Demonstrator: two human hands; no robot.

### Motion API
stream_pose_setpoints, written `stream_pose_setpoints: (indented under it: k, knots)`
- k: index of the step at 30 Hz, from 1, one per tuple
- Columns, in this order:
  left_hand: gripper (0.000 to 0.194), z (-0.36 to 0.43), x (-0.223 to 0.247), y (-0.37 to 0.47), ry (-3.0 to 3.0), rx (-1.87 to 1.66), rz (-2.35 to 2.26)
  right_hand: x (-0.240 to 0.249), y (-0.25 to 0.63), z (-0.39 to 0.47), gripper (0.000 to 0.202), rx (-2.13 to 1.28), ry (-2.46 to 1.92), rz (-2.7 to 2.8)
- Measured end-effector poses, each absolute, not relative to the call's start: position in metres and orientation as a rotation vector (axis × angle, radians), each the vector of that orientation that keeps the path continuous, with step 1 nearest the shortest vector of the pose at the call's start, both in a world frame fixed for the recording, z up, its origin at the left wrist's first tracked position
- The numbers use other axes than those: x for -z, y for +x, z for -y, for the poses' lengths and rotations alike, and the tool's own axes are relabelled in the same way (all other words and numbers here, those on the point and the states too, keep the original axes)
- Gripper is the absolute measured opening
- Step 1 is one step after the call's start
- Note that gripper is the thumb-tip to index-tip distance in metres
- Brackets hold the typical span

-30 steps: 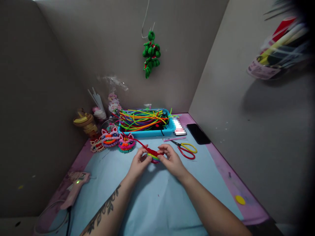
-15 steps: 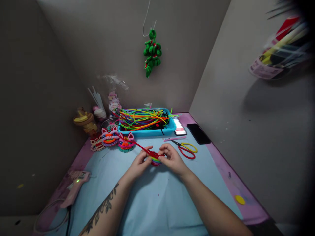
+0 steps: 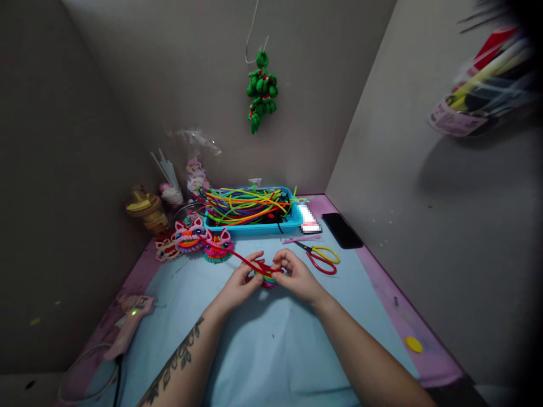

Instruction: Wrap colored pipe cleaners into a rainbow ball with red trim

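Observation:
Over the middle of the light-blue table cover, a small rainbow-striped piece of bent pipe cleaners [image 3: 268, 280] is held between both hands. My left hand [image 3: 240, 287] is closed on its left side, thumb in front and fingers behind. At its right side my right hand [image 3: 299, 278] pinches a red pipe cleaner [image 3: 234, 252] against the top of the piece. The red one's long free length runs up and left, passing in front of a finished-looking pink animal-head craft [image 3: 218, 249]. My fingers hide both ends of the rainbow piece.
A blue tray [image 3: 250, 229] of colourful pipe cleaners stands behind the hands. Scissors [image 3: 322, 261] and a black phone [image 3: 343, 230] lie right. A pink glue gun [image 3: 132, 328] with a lit green light lies left, its cord trailing. More animal heads [image 3: 189, 236] sit back left.
The free length of the red pipe cleaner has dropped a little and shifted left. Both hands stay in almost the same place, still holding the rainbow piece.

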State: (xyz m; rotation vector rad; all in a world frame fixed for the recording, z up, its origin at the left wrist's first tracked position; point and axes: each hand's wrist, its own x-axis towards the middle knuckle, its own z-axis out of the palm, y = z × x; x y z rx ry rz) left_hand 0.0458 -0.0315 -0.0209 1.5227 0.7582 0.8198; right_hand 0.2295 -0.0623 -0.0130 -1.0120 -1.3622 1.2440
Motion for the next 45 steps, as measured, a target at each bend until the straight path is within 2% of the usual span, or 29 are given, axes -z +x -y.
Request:
stream_pose_setpoints:
  k: [13,23,34,45]
  knots:
    - [0.028,0.033,0.028,0.053,1.332,-0.989,-0.906,0.022,0.231,0.058,0.029,-1.29,-0.952,1.292]
    - [0.03,0.033,0.034,0.055,1.139,-1.026,-0.816,0.027,0.23,0.056,0.035,-1.335,-0.91,1.18]
    - [0.018,0.035,0.038,0.056,1.22,-1.072,-0.742,0.024,0.225,0.054,0.035,-1.422,-0.84,0.977]
    - [0.027,0.035,0.037,0.057,1.241,-1.061,-0.825,0.025,0.225,0.056,0.042,-1.386,-0.892,1.058]
